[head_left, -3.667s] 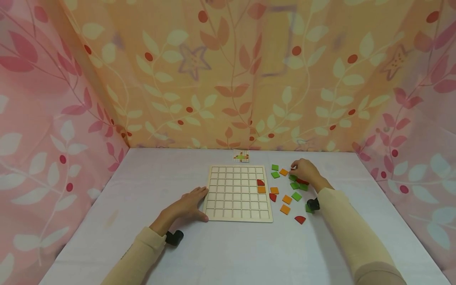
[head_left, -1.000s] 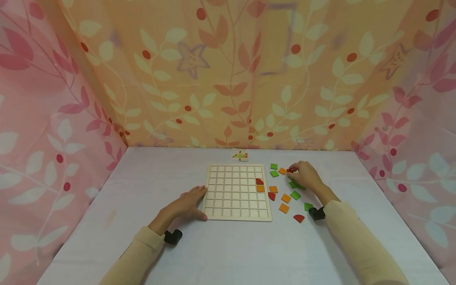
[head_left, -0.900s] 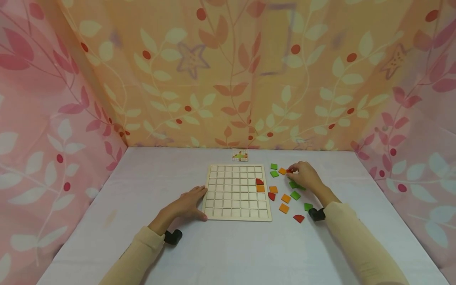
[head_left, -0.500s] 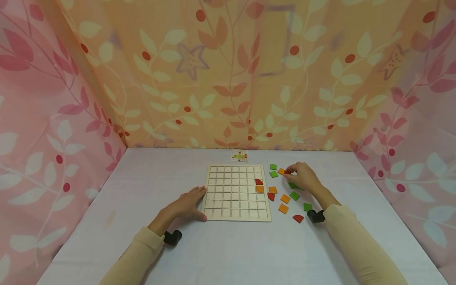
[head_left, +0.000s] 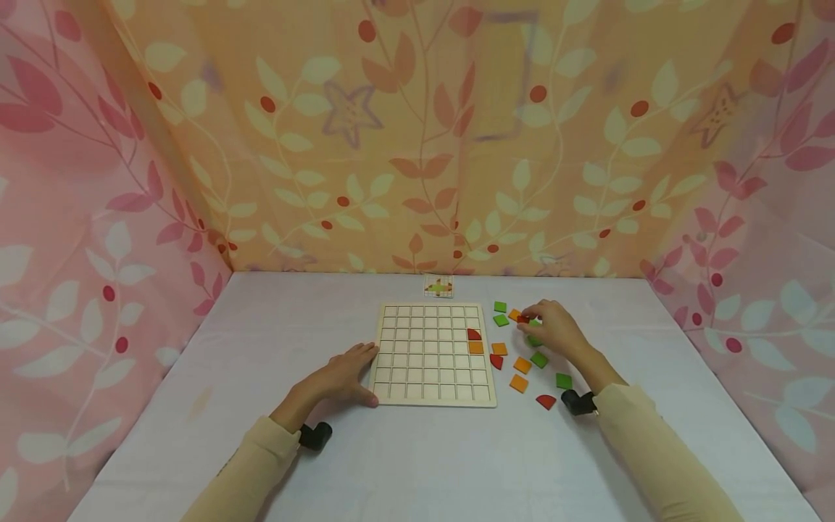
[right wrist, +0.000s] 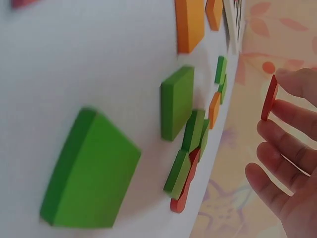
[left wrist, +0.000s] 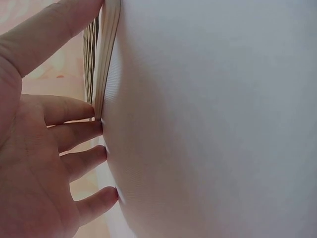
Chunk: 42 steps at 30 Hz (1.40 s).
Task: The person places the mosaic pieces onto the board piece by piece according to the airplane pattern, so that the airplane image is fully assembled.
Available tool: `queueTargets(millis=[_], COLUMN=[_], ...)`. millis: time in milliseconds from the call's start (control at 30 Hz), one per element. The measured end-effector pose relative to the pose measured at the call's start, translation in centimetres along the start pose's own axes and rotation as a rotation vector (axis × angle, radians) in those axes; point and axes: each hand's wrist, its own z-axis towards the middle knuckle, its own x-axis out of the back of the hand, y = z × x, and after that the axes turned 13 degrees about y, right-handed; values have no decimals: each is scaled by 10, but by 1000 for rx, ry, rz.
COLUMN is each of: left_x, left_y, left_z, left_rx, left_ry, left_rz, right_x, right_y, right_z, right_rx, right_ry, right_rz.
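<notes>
With the right hand [head_left: 554, 330], we pinch a red piece [right wrist: 270, 98] above the table [head_left: 417, 467], right of the grid board [head_left: 424, 361]. We rest the left hand [head_left: 338, 377], fingers extended, against the board's left edge.

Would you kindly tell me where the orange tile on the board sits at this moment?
In the head view, the orange tile lies in the rightmost column of the grid board, on the near side of a red quarter-circle.

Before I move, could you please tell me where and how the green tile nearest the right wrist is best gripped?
Pinch the green tile by two opposite side edges, probably best from directly above: it lies flat on the table, its straight edges are exposed, and no neighbour touches it.
</notes>
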Motion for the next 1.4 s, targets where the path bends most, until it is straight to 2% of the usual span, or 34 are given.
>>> queueTargets(millis=[133,467,767,1133,1400], left_x=[1,0,0,-1,-1], left_y=[1,1,-1,-2,-1], left_z=[-1,-2,-1,0,0], left_rx=[-2,8,-5,-3,0], left_ry=[-1,6,6,5,6], left_rz=[-2,-8,-18,-18,-18], right_x=[-2,-9,-22,-39,-44], right_y=[-8,-29,-51,-65,-78], right_z=[-4,-15,-25,-34,-36], right_rx=[-20,46,52,180,141], right_ry=[-13,-14,-44,-77,-129], right_rz=[8,13,12,-10,-70])
